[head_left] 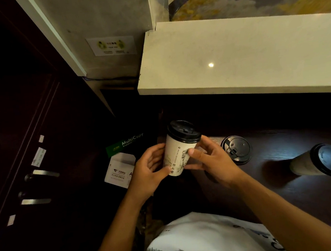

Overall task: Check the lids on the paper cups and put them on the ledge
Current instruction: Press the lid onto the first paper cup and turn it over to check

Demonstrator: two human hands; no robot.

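While the left hand [150,170] and right hand [209,161] both clasp the paper cup [178,156] mid-wall above the tabletop [286,185], its black lid [183,131] looks seated; thin, crushable walls probably want gentle pressure below the rim before the ledge [235,59].

Dim rm: dark wood desk [286,194], concrete wall [101,20].

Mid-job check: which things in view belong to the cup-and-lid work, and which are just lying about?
Part of the job:
- held paper cup, black lid on, in left hand and right hand
- two lidded cups on the dark desk: near one, far one
- pale ledge, no cups on it

Lying about:
- MultiCopy box
- white envelope
- wall sticker
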